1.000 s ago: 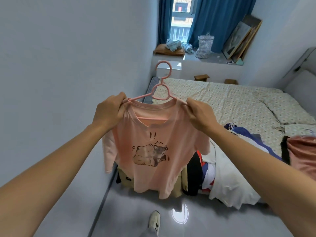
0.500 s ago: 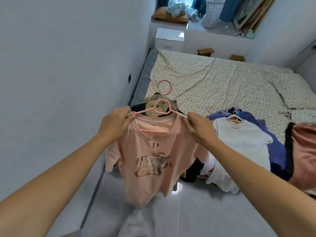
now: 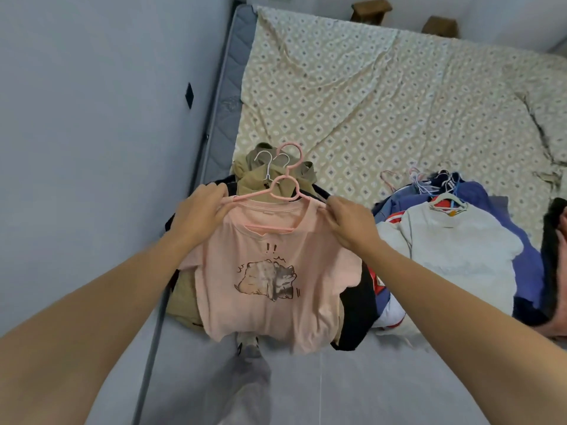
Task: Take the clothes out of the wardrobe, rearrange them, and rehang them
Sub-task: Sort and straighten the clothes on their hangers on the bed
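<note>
- You hold one pink T-shirt (image 3: 270,271) in front of you, on one pink hanger (image 3: 277,187); it has a drawing of an animal on the chest.
- Your left hand (image 3: 201,211) pinches the left shoulder of the shirt together with the end of the hanger, with the fingers curled.
- Your right hand (image 3: 348,223) pinches the right shoulder of the shirt at the other end of the hanger.
- The shirt hangs over the near edge of the bed (image 3: 383,96), in front of one pile of clothes: a khaki garment (image 3: 254,179) and a black garment (image 3: 357,314) behind it.
- Two white hanger hooks (image 3: 270,162) show on the khaki garment, just behind the pink hook.
- To the right there is a second pile on the bed, with one white T-shirt (image 3: 457,256) on top, on its own hanger, and blue clothes (image 3: 478,191) under it. How many hangers lie in this pile I cannot tell.
- At the far side of the bed stand two wooden blocks (image 3: 371,9).
- Below the shirt you can see one shoe (image 3: 247,343) on the grey floor (image 3: 352,388).
</note>
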The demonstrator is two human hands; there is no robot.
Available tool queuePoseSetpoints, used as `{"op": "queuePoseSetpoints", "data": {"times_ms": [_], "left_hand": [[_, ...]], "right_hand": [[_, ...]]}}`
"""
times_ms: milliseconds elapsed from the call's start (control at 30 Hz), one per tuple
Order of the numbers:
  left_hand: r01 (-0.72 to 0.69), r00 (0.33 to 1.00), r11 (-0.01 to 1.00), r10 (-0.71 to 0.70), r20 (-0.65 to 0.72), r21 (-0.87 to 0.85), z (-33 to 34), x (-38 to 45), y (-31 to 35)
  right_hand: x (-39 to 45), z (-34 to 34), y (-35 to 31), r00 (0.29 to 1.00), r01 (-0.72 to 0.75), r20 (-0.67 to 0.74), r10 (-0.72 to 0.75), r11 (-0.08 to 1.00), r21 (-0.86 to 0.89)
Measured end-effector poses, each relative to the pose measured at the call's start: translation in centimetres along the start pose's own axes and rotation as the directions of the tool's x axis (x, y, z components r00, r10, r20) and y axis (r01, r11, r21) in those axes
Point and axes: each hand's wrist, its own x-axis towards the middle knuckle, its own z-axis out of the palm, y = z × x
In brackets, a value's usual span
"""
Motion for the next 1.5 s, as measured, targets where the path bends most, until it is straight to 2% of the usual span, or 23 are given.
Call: {"op": "queuePoseSetpoints", "data": {"times_ms": [167,333,567,700,867,1100,1167,1367,1500], "left_hand": [[0.121,0.990,0.988,-0.127,0.062,0.097,2.8,5.0,-0.6],[0.039,0.996,0.988,-0.050,0.073,0.151,4.6,6.6,2.7],[-0.093,0.989,0.986,0.076,0.126,0.135,7.9,10.4,12.5],[-0.134,0.979,0.983,0.112,0.168,0.126,11.5,13.2,20.6],[-0.148,0.975,0.985,0.129,0.183,0.094,18.3,16.5,31.9],[-0.052,0.956,0.998,0.044,0.289,0.020,34.7,20.2,45.8],[-0.031,0.951,0.999,0.018,0.310,0.036,38.5,21.9,47.9],[0.142,0.913,0.977,-0.191,0.361,0.157,45.4,26.3,49.8],[0.076,0.937,0.967,-0.152,0.314,0.241,47.4,26.6,49.6]], "right_hand": [[6.3,2.0,2.5,0.990,-0.110,0.081,0.113,0.993,-0.039],[7.0,1.4,5.0,0.983,-0.128,0.126,0.133,0.991,-0.048],[3.9,-2.3,12.5,0.978,-0.167,0.124,0.169,0.986,-0.027],[1.0,-4.2,20.4,0.972,-0.219,0.082,0.219,0.976,-0.014],[-2.7,-4.3,33.9,0.959,-0.269,0.095,0.266,0.963,0.013],[-5.1,-1.7,52.7,0.947,-0.292,0.139,0.290,0.957,-0.009],[-5.0,-0.8,57.5,0.939,-0.307,0.152,0.308,0.951,-0.029],[-4.4,3.2,68.6,0.912,-0.379,0.188,0.364,0.924,0.046],[-4.2,5.2,72.2,0.907,-0.378,0.208,0.367,0.926,0.016]]}}
